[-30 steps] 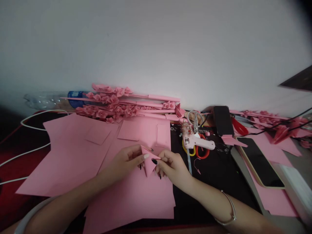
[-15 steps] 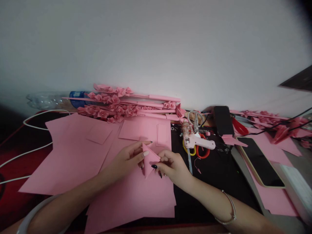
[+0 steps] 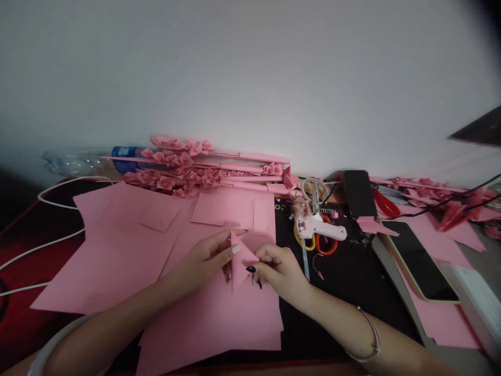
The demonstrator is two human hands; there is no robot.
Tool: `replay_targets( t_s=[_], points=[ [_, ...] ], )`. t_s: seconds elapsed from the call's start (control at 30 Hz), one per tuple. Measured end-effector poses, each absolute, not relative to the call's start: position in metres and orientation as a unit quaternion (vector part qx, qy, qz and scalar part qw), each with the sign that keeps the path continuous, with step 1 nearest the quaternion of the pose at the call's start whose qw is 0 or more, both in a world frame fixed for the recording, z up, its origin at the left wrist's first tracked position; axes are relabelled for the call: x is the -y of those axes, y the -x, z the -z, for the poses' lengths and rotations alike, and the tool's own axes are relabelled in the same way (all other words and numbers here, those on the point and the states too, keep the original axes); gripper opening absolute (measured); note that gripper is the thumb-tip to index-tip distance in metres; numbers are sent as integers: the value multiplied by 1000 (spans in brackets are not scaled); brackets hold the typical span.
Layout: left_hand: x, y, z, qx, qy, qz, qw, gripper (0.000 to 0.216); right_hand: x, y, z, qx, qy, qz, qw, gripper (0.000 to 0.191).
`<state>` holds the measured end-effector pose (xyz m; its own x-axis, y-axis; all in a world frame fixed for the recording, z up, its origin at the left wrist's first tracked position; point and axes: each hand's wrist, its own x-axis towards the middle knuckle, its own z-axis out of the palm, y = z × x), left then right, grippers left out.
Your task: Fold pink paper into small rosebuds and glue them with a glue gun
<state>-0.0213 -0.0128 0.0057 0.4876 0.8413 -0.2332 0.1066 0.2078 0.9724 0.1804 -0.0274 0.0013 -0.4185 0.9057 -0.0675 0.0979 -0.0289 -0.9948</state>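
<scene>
A small folded piece of pink paper (image 3: 240, 263), roughly triangular, is held between both hands above the larger sheets. My left hand (image 3: 217, 253) grips its left edge, thumb on the near face and fingers behind. At its right corner my right hand (image 3: 274, 266) pinches it with thumb and fingers. Beneath lie large pink sheets (image 3: 219, 324), with another large pink sheet (image 3: 113, 250) to the left. Small pink paper pieces (image 3: 264, 216) rest on the sheets just beyond my hands.
Pink paper flowers (image 3: 183, 162) and a plastic bottle (image 3: 82, 161) lie along the wall. Right of my hands are a glue gun (image 3: 321, 228), red-handled scissors (image 3: 329, 245), a dark phone (image 3: 358, 193) and another phone (image 3: 422, 261). White cables (image 3: 43, 253) run at the left.
The folded paper has opened out slightly and its lower point sits a little lower. Both hands keep their hold, having shifted only slightly.
</scene>
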Motion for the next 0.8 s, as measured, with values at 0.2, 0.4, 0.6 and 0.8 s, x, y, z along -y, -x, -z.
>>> replay_targets(
  t_s=[0.2, 0.4, 0.6, 0.8],
  points=[
    [13, 21, -8, -421, -570, -280, 648, 44, 27, -181, 0, 612, 418, -580, 338, 25],
    [13, 19, -10, -422, -571, -281, 646, 39, 27, -180, 2, 621, 419, -575, 329, 27],
    [13, 20, -7, -419, -566, -286, 650, 43, 27, -181, 1, 632, 423, -565, 319, 29],
    [13, 20, -4, -412, -570, -306, 642, 44, 27, -180, 2, 628, 426, -560, 332, 28]
  ],
)
